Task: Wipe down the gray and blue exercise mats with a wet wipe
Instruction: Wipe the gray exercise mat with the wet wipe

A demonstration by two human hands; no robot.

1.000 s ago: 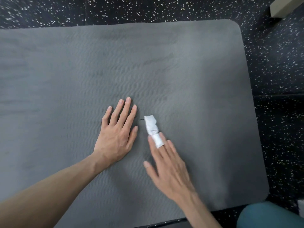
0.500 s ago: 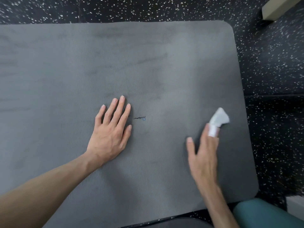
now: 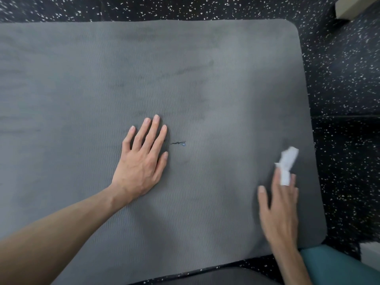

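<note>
The gray exercise mat (image 3: 185,79) lies flat on the floor and fills most of the view. My left hand (image 3: 141,161) rests flat on its middle, fingers straight and spread. My right hand (image 3: 277,210) is near the mat's right edge with its fingers stretched out. A folded white wet wipe (image 3: 287,163) is pinched between those fingers, its free end pointing away from me on the mat. A small dark scuff with a blue spot (image 3: 178,143) sits just right of my left hand. A teal-blue surface (image 3: 339,266) shows at the bottom right corner.
Black rubber floor with white speckles (image 3: 345,79) surrounds the mat at the top and right. A beige block (image 3: 351,5) sits at the top right corner. A dark gray rounded shape (image 3: 216,277) lies at the bottom edge.
My right hand swept the wipe from beside my left hand across to the mat's right edge, uncovering the small scuff. My left hand stayed in place.
</note>
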